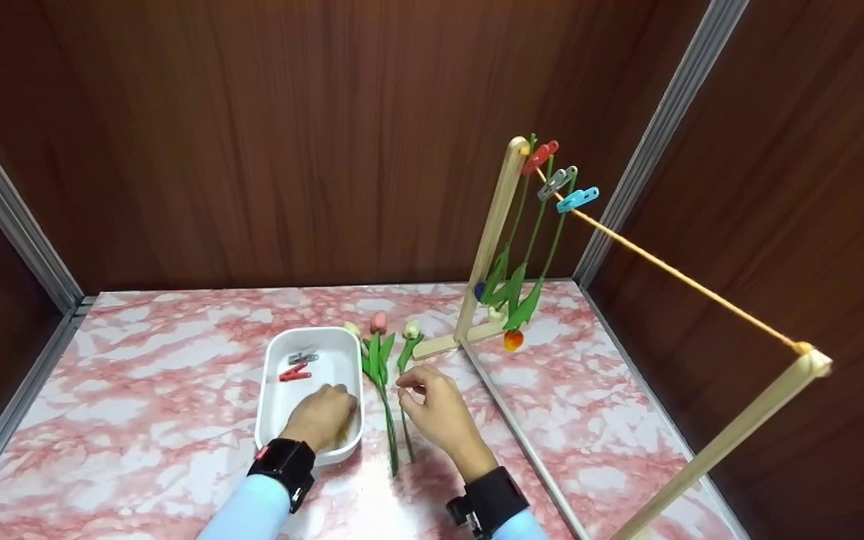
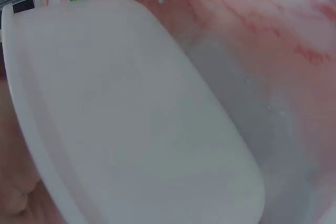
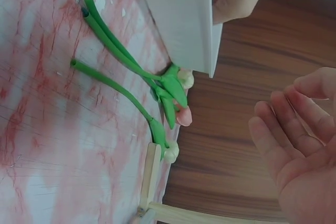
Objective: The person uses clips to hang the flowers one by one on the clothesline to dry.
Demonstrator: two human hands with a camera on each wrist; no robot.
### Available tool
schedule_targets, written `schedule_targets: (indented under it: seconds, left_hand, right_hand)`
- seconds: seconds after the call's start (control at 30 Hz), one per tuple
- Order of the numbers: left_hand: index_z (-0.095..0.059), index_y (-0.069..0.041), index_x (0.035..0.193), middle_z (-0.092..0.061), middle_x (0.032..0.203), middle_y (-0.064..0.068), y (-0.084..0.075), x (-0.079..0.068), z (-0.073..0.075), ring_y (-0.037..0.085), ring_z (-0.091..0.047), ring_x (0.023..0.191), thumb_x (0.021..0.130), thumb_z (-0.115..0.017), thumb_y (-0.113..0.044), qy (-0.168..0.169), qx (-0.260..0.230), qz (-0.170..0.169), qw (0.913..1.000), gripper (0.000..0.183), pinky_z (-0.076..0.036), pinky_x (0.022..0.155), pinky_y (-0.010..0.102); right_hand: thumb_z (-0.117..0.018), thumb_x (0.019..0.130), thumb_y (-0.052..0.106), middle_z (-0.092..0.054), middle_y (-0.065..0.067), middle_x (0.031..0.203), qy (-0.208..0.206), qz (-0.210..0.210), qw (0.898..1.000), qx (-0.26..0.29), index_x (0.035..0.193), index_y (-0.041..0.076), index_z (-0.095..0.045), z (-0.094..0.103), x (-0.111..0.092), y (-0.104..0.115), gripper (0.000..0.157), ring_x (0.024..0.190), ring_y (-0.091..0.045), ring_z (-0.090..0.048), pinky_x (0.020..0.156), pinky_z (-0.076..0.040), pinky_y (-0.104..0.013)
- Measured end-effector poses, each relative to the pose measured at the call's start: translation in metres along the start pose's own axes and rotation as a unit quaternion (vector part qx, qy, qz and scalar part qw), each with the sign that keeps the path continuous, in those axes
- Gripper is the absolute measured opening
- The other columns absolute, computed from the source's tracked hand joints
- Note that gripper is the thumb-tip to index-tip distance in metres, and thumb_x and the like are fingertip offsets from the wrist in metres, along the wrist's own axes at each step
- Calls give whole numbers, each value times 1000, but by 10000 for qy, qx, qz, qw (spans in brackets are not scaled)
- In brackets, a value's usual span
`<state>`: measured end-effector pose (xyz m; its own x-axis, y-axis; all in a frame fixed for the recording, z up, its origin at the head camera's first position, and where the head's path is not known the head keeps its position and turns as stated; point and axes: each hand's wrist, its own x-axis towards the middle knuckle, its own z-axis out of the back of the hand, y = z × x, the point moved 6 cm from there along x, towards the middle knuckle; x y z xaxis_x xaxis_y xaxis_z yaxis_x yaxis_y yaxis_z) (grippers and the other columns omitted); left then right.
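My left hand [image 1: 321, 414] reaches down into a white plastic tub [image 1: 270, 401]; its fingertips are hidden, and I cannot tell whether they grip something yellowish under them. Farther back in the tub lie a red clothespin [image 1: 295, 373] and grey clothespins [image 1: 303, 359]. The right hand [image 1: 438, 411] hovers over a white tulip [image 1: 412, 330], fingers loosely bent and empty in the right wrist view. Just left of it, a pink tulip [image 1: 378, 323] and a cream tulip [image 3: 185, 78] lie beside the tub with stems together. The left wrist view mostly shows the tub's outer wall [image 2: 142, 103].
A wooden stand [image 1: 498, 214] with an orange cord [image 1: 672, 264] rises on the right. Red [image 1: 541, 157], grey [image 1: 553, 184] and blue [image 1: 577, 199] clothespins hold three flowers upside down on the cord. A metal bar [image 1: 514, 427] runs along the marbled table [image 1: 139, 420].
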<state>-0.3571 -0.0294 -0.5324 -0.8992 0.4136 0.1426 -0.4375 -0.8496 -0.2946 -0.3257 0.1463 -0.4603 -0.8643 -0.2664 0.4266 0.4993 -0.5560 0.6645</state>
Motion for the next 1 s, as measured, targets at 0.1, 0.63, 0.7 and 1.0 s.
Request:
schedule_targets:
  seconds: [0.1,0.63,0.7,1.0]
  left_hand:
    - [-66,-10,68,-54,78,4,-5,-6,1,29,-57,77,65,-72,15,71,-4,-310,9995,26,-56,67,45]
    - [-78,-1,96,-76,88,11,25,-25,31,28,-73,83,82,-80,5,-1545,-2321,1453,9493,16,-60,78,44]
    - [-78,0,102,-77,93,11,22,-27,37,25,-74,87,84,-81,1,-1920,-3059,1427,9215,18,-61,81,38]
    - [-76,3,113,-76,107,16,-13,-30,48,24,-74,96,89,-80,-4,-1991,-5326,1337,8117,26,-60,81,24]
  right_hand:
    - [-67,92,0,-71,-3,101,15,-38,10000,-36,100,4,-73,1,0,0,11,100,-20,-69,94,-58,-34]
    - [-64,90,-3,-70,-3,102,-27,-226,9981,566,99,7,-72,5,-3,-3,16,102,-20,-69,97,-56,-35]
    - [-64,89,-4,-70,-5,102,-66,-225,9972,709,100,5,-72,5,-2,-2,17,102,-21,-68,97,-56,-36]
    - [-66,96,0,-69,-15,110,-95,-416,9893,1397,109,-1,-70,9,8,15,14,110,-29,-68,97,-57,-42]
